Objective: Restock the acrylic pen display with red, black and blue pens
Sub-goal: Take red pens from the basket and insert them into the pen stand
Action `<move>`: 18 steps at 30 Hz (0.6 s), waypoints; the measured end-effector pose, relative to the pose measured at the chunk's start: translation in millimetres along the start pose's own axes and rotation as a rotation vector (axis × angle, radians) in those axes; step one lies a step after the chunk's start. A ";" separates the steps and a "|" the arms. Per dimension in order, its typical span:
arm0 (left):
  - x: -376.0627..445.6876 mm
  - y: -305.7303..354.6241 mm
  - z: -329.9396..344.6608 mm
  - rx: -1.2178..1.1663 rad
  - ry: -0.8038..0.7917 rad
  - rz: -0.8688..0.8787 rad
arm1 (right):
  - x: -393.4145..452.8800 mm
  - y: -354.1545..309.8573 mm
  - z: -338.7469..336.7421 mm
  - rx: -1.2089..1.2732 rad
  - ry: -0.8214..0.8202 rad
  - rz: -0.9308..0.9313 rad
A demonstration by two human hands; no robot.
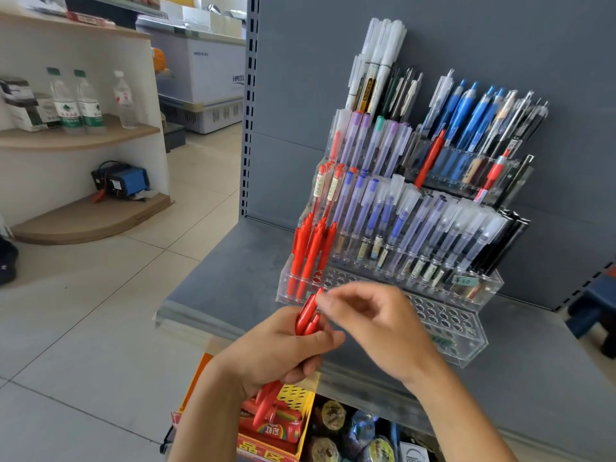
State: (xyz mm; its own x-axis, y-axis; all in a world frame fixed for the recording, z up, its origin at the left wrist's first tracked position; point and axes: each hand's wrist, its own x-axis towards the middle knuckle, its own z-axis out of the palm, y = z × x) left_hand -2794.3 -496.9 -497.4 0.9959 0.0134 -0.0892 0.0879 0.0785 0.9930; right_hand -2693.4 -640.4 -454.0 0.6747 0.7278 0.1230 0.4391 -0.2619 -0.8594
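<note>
A tiered clear acrylic pen display (466, 341) stands on a grey shelf (233, 261). Several red pens (308, 251) stand upright in its lower left holes, and many holes in the two front rows are bare. Blue-capped pens (376, 208) fill the middle tiers, with black pens (503, 241) at the right end. My left hand (276, 351) grips a bundle of red pens (308, 315) just below the display's front left corner. My right hand (376, 325) pinches the top of one pen in that bundle with thumb and forefinger.
Snack boxes and packets (283, 425) fill the shelf below my hands. A wooden corner shelf (100, 135) with water bottles stands at the left, and a chest freezer (203, 81) lies further back. A dark stool (596, 311) sits at the right edge.
</note>
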 end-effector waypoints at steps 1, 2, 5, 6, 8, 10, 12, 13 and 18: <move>0.8 -0.1 1.4 0.030 0.000 0.006 | -6.9 3.5 1.0 -0.021 -0.044 0.006; 1.7 0.0 3.4 0.056 -0.007 0.006 | -11.3 7.3 1.7 -0.044 -0.031 -0.001; 4.8 -0.2 9.7 0.074 -0.032 0.008 | -16.0 11.6 1.1 0.002 0.045 -0.013; 5.0 0.4 11.3 0.063 -0.041 0.010 | -16.8 11.1 0.5 0.041 0.056 0.003; 5.7 1.0 12.7 0.054 -0.071 0.013 | -18.0 9.3 -0.8 0.074 0.074 0.013; 6.2 1.8 13.1 0.046 -0.094 0.013 | -18.2 9.9 -0.8 0.065 0.088 0.004; 7.3 2.0 13.9 0.039 -0.088 0.007 | -18.8 11.4 0.4 0.111 0.104 0.016; 7.7 1.5 14.1 0.032 -0.081 0.008 | -18.9 11.1 0.8 0.147 0.116 0.018; 7.2 -1.5 6.5 -0.052 -0.017 0.074 | -10.6 7.8 -6.9 0.437 0.311 0.025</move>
State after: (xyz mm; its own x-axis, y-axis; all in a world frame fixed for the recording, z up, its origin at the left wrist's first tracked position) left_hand -2787.2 -503.3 -499.1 0.9999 0.0046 -0.0135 0.0128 0.1297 0.9915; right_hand -2693.1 -654.6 -458.6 0.8546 0.4855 0.1844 0.1777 0.0602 -0.9822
